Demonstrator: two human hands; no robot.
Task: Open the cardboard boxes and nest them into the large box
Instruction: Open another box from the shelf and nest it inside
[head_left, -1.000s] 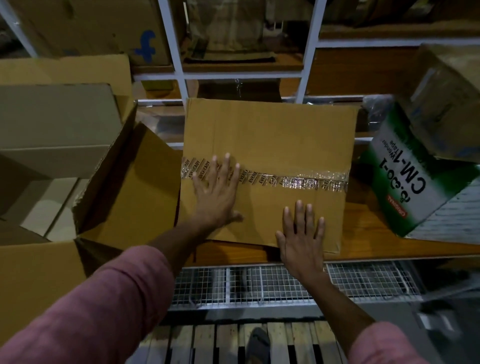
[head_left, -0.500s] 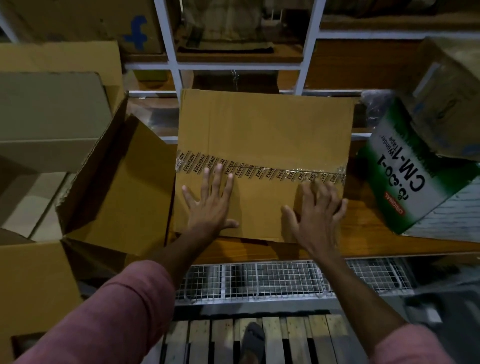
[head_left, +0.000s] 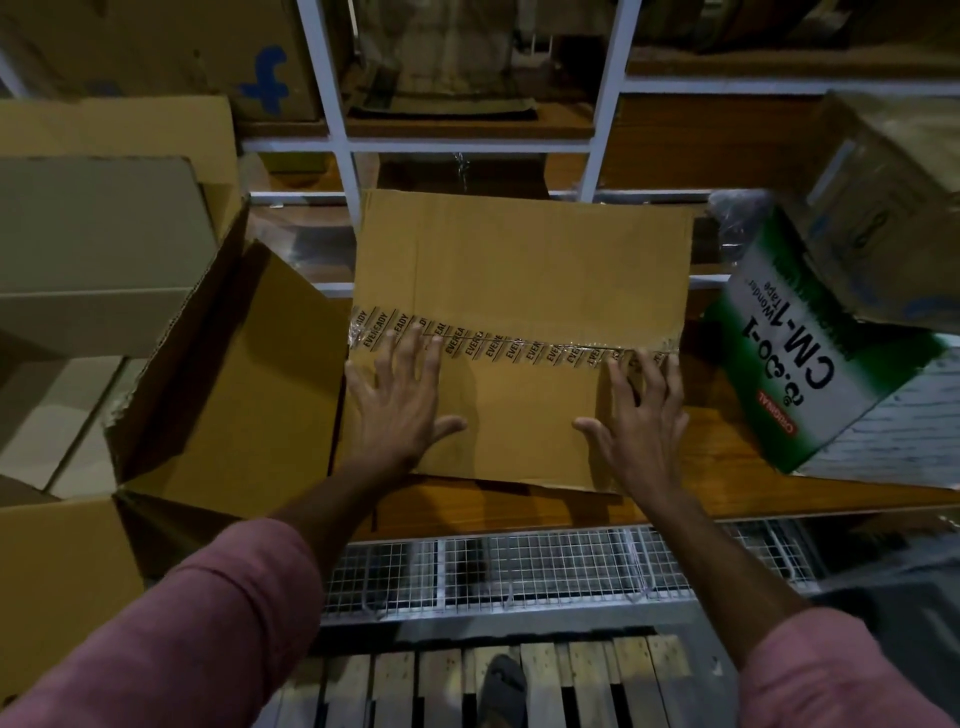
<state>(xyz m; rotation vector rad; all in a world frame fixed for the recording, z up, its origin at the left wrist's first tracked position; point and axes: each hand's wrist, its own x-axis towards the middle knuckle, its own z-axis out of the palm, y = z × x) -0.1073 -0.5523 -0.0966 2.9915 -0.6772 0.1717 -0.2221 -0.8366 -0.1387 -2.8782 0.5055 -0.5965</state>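
Head view, dim light. Large open box (head_left: 171, 374) at the left end of the wooden shelf (head_left: 727, 467), flaps up; its right-hand flap leans against the left edge of the taped box. Inside it one paler nested box (head_left: 93, 244) shows, also open.

Taped box (head_left: 519, 291): one, closed, on the shelf, middle. Its near edge sits a little back from the shelf's front edge, leaving a bare strip of wood. One band of printed tape (head_left: 498, 351) runs along the seam from left edge to right edge; the tape looks crinkled at both ends.

Green-and-white box (head_left: 810, 358): one, tilted, at the right end of the shelf, apart from the taped box, with bare wood between them. A brown carton (head_left: 893, 208) rests on top of it.

Wire mesh rack (head_left: 519, 566) below the front edge; wooden slats (head_left: 519, 680) lower down.

Hands: two, pink sleeves. Left hand (head_left: 402, 397) flat on the box top, fingers spread wide, tips on the tape near its left end. Right hand (head_left: 641, 415) on the top by the right edge, fingers slightly bent, tips at the tape's right end; whether they pinch the tape I cannot tell
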